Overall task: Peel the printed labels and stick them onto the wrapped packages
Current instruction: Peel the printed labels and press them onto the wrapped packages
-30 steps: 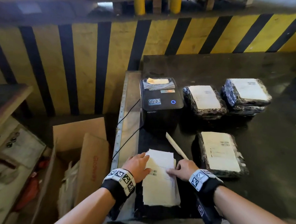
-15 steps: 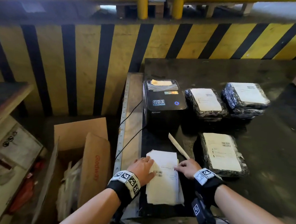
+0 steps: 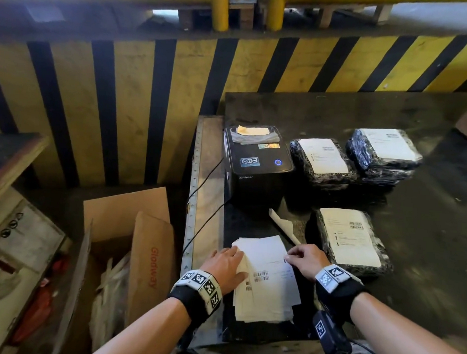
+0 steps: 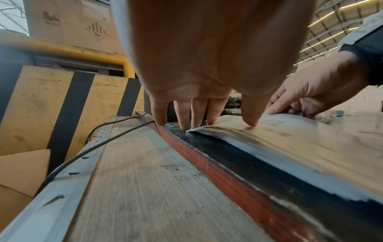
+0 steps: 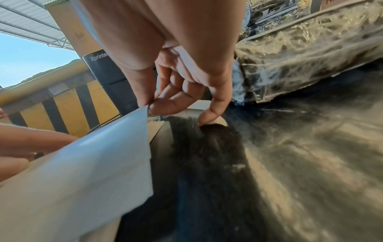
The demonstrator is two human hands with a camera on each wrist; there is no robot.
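My left hand (image 3: 225,266) lies flat with straight fingers on the near-left side of the stack of printed labels (image 3: 268,281), pinning it to the dark worktop (image 3: 428,243), while my right hand (image 3: 305,259) pinches the right corner of the top label (image 5: 116,147) between thumb and forefinger and curls it upward. The stack sits at the front edge of the worktop, just ahead of the black label printer (image 3: 256,162); three wrapped packages (image 3: 351,238) lie to the right, each already showing a white label on its upper face, and whether an unlabelled one waits out of sight I cannot tell. To do this step well, I judge that I should keep the left palm pressing firmly so the lower sheets do not ride up, and draw the corner back low and slowly across the sheet, not straight up, so the label parts from its backing without tearing or curling onto itself. A loose strip of backing paper (image 3: 284,226) lies between printer and stack; I should keep the sticky face clear of it. The sheets are thin and slightly fanned, so two could lift together.
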